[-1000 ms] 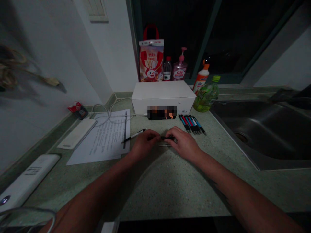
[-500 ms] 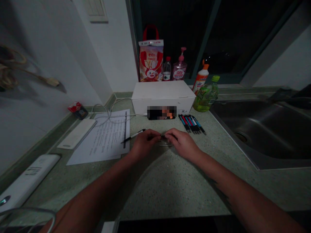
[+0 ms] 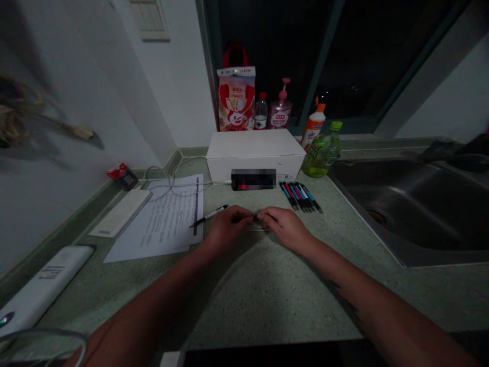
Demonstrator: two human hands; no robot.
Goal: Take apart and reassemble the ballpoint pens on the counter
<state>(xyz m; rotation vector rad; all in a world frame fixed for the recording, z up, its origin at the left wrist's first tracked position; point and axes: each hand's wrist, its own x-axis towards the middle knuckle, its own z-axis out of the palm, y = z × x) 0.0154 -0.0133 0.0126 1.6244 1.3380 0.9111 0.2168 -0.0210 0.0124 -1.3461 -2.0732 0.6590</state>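
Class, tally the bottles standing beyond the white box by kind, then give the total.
Water bottle with red cap: 1
Pink pump bottle: 1
Squeeze bottle with orange cap: 1
Green drink bottle with green cap: 1
Total: 4

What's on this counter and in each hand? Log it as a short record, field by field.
Left hand: shut on a black-and-silver pen
Right hand: pinching a small dark piece, too small to identify
Nearby: thin pale rod on the counter just below the hands; row of multicoloured pens; printed paper sheet
Rest: white cardboard box; green drink bottle; stainless steel sink; speckled green countertop
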